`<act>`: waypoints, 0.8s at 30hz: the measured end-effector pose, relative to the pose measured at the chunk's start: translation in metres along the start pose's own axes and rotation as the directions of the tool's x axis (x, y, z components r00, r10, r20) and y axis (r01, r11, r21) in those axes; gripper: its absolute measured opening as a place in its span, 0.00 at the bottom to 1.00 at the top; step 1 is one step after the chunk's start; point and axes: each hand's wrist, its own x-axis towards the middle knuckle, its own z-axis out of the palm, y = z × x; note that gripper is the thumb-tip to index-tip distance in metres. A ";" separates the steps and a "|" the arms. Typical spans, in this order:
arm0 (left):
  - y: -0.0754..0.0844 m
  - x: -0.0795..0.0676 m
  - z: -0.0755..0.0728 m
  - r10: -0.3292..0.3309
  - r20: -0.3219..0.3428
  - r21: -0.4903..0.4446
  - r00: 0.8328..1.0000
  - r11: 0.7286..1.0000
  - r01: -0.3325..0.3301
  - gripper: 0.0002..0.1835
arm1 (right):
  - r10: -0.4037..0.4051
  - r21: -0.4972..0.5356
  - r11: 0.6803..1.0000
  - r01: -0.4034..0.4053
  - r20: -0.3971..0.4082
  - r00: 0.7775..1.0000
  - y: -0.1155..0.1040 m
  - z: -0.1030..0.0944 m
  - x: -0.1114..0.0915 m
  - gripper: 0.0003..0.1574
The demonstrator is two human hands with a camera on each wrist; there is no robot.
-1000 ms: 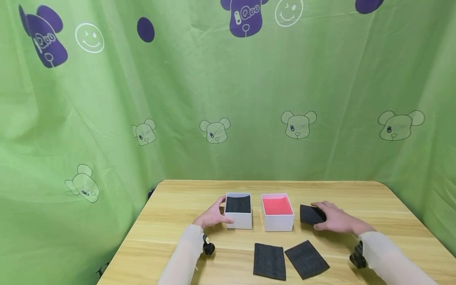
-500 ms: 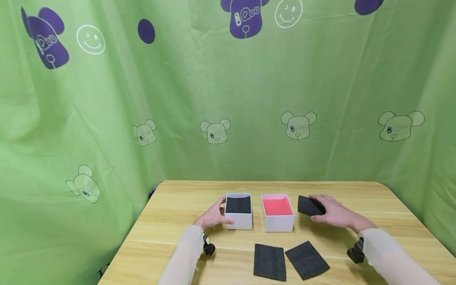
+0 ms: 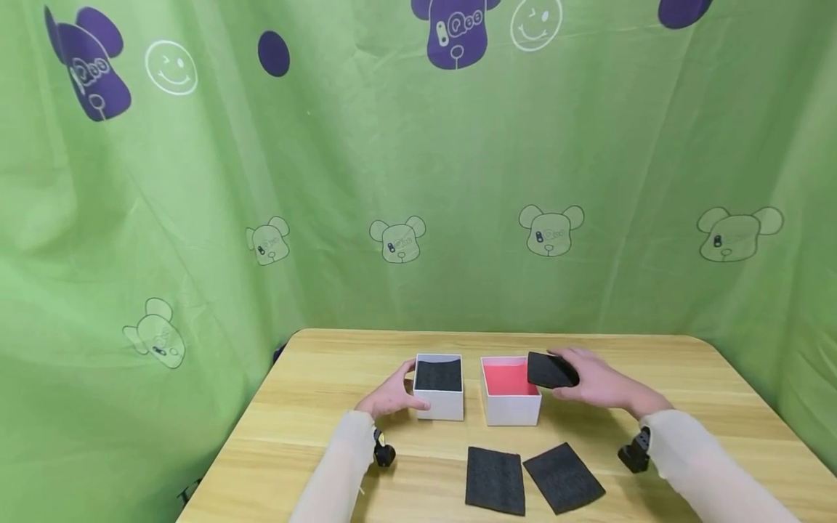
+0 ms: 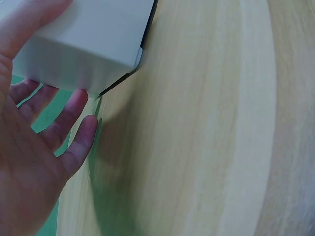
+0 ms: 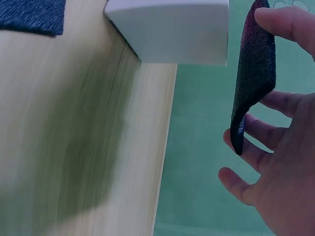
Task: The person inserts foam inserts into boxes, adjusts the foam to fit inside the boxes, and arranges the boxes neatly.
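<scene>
1 box gripped by left hand holds black fabric; right hand pinches black sheet by pink-interior box.

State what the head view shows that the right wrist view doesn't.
Head only: the left hand holding the left white box, its black felt, and pink interior of the right white box.
Right wrist only: palm of the right hand.
Both: that hand holding a black felt square, right box's outside, a loose felt square, wooden table, green curtain.

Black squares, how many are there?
4: a black square in the right hand, two squares on the table, another square inside the box the left hand holds. More could hide beneath it.
</scene>
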 end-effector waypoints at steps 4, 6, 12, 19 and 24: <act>-0.001 0.000 0.000 0.000 -0.001 -0.009 1.000 1.000 0.000 0.53 | 0.003 0.006 1.000 -0.004 0.015 1.000 -0.005 0.002 0.004 0.51; -0.001 0.000 0.001 0.002 -0.002 -0.017 1.000 1.000 -0.002 0.53 | -0.002 0.012 1.000 0.002 0.017 1.000 -0.008 0.002 0.007 0.52; 0.001 0.000 0.001 0.005 -0.003 -0.018 1.000 1.000 -0.005 0.53 | -0.013 0.002 1.000 0.013 0.019 1.000 -0.018 0.002 0.014 0.50; 0.014 -0.005 0.000 0.012 0.016 -0.043 1.000 0.999 -0.011 0.52 | -0.010 0.009 1.000 0.009 0.048 0.999 -0.024 0.005 0.021 0.49; 0.030 -0.014 0.001 0.016 0.025 -0.046 1.000 0.999 -0.015 0.52 | -0.022 0.008 1.000 0.021 0.059 0.998 -0.026 0.007 0.024 0.49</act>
